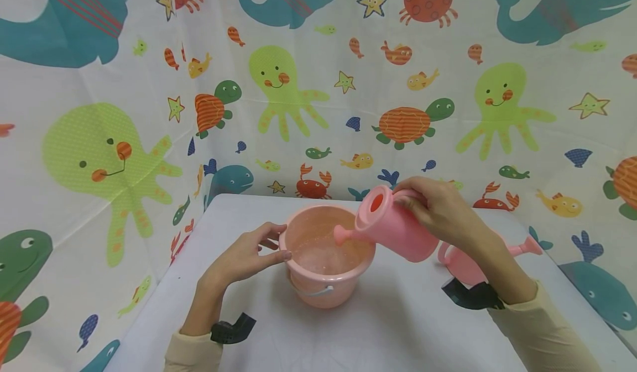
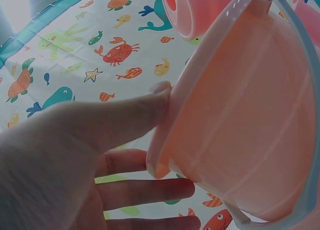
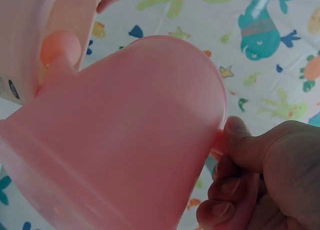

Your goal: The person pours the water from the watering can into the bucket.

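A light pink bucket [image 1: 320, 292] stands upright on the white table, its pale handle hanging down in front. My left hand [image 1: 249, 253] holds its left rim, thumb and index finger at the edge; in the left wrist view the other fingers of that hand [image 2: 60, 155] stretch out beneath the rim. My right hand [image 1: 440, 209] grips the handle of a pink watering can [image 1: 398, 228], tilted so its spout reaches over the bucket's right side. In the right wrist view the curled fingers of that hand [image 3: 265, 175] wrap the handle of the can [image 3: 135, 125]. Small glints show inside the bucket.
A second pink watering can [image 1: 468, 267] stands on the white table [image 1: 239, 328] at the right, partly hidden behind my right forearm. A curtain [image 1: 318, 106] printed with sea animals hangs behind the table and at its sides.
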{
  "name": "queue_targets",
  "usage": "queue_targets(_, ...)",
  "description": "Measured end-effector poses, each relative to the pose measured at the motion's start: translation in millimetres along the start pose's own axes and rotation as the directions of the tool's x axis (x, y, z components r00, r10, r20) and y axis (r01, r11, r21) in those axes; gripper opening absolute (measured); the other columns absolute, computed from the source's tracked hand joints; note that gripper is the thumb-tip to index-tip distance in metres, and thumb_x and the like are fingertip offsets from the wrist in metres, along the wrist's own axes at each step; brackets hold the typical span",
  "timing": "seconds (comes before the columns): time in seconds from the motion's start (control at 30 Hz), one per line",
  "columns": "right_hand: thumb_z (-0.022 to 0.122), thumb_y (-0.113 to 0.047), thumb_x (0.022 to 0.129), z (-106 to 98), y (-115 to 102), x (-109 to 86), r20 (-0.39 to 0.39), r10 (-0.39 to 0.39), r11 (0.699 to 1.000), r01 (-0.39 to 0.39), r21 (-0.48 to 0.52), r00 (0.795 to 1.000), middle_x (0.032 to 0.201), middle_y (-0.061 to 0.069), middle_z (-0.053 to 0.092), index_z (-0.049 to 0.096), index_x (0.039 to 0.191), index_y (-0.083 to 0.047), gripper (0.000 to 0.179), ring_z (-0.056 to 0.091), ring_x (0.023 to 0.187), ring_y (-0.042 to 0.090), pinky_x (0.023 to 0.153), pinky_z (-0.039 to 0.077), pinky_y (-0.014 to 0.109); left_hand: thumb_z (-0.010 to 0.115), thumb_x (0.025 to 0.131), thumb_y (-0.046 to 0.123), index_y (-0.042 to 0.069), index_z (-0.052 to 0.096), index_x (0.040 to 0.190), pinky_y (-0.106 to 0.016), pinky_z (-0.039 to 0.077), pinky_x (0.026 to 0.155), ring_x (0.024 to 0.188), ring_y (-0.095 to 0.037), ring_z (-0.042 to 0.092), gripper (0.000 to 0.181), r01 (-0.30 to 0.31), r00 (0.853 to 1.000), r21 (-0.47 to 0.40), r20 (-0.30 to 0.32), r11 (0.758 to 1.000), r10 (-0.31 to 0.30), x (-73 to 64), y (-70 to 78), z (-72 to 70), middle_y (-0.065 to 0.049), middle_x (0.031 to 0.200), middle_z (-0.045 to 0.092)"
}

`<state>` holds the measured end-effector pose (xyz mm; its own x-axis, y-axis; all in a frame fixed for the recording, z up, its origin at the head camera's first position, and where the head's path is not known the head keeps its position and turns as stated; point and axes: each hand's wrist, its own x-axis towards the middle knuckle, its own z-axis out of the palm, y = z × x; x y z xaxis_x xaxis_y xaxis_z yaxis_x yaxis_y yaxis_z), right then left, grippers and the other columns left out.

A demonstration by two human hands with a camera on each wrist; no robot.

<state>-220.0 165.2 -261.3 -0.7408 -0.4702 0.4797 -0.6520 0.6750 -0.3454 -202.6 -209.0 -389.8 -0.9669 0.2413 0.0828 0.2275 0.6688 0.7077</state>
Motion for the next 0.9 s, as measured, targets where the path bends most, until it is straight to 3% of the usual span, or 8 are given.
queue_targets(0.9,0.07,-0.01,0.093,0.7,0.1,1.9,0.03,0.019,1.0,-0.019,0.0,0.999,0.097,0.008,0.071,0.068,0.111,-0.008,0.018,0.066,0.086,0.023,0.073,0.062,0.042,0.073,0.085,0.051,0.022,0.053,0.139,-0.048,0.058,0.089,0.117,-0.023,0.063,0.065,-0.003,1.0,0.005,-0.01,1.0,0.003,-0.4,0.1,0.6,-0.002,0.129,0.067)
